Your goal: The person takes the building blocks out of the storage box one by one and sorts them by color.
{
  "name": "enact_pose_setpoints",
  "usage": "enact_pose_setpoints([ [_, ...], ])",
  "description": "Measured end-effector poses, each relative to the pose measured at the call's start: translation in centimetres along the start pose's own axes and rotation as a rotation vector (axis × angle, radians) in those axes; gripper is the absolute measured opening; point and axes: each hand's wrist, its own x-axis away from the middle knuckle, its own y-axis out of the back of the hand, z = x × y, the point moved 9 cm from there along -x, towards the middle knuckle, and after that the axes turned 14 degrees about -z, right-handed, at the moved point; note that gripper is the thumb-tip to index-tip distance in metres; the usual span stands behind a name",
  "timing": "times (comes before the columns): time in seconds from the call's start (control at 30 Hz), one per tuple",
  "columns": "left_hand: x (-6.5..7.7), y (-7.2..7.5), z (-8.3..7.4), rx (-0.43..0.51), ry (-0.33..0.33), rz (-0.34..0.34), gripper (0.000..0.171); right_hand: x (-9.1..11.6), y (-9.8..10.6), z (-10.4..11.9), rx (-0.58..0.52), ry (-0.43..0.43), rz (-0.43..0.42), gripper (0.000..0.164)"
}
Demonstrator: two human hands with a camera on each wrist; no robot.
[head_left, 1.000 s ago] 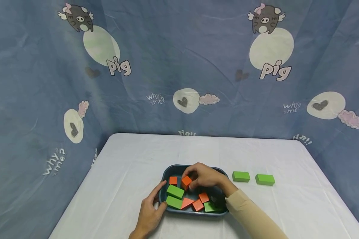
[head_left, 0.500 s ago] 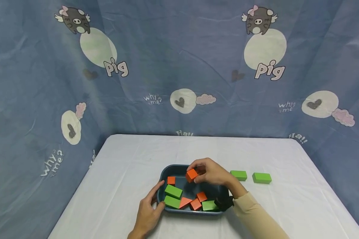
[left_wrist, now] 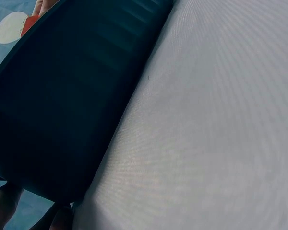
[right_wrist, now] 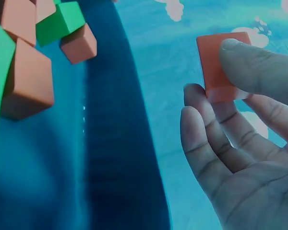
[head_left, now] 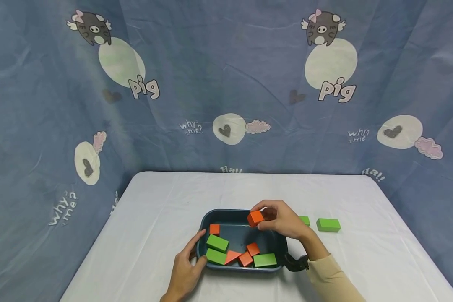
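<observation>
My right hand pinches an orange cube between thumb and fingers, over the far right part of a dark blue tray. The right wrist view shows the thumb lying across one face of the cube, with the other fingers curved below it. At the tray's left end, my left hand touches the rim with thumb and fingertips spread along it. Inside the tray are two green blocks at the left, an orange cube behind them, a red triangular block, two more orange cubes and another green block.
Two green blocks lie on the white table right of the tray; one is fully visible, the other partly behind my right hand. A black wrist strap hangs by the tray's right end. A printed blue curtain backs the table.
My right hand has lifted the orange cube from among the blocks and carried it right over the tray. The left hand stays at the rim. The head view has shifted slightly.
</observation>
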Motion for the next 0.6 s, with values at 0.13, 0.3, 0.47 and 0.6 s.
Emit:
enact_pose_setpoints([
  [0.13, 0.0, 0.0, 0.0, -0.009, -0.009, -0.004, 0.071, 0.9, 1.2, -0.5, 0.026, -0.014, -0.037, 0.037],
  [0.3, 0.0, 0.0, -0.1, -0.027, -0.013, -0.003, 0.071, 2.5, 2.8, -1.0, 0.028, -0.029, -0.085, 0.038],
  [0.47, 0.0, 0.0, 0.0, -0.056, 0.001, -0.008, 0.071, 3.9, 4.0, -1.6, 0.038, -0.051, -0.118, 0.037],
  [0.6, 0.0, -0.2, -0.1, -0.055, -0.001, -0.001, 0.071, 5.0, 5.1, -2.0, 0.037, -0.064, -0.148, 0.037],
])
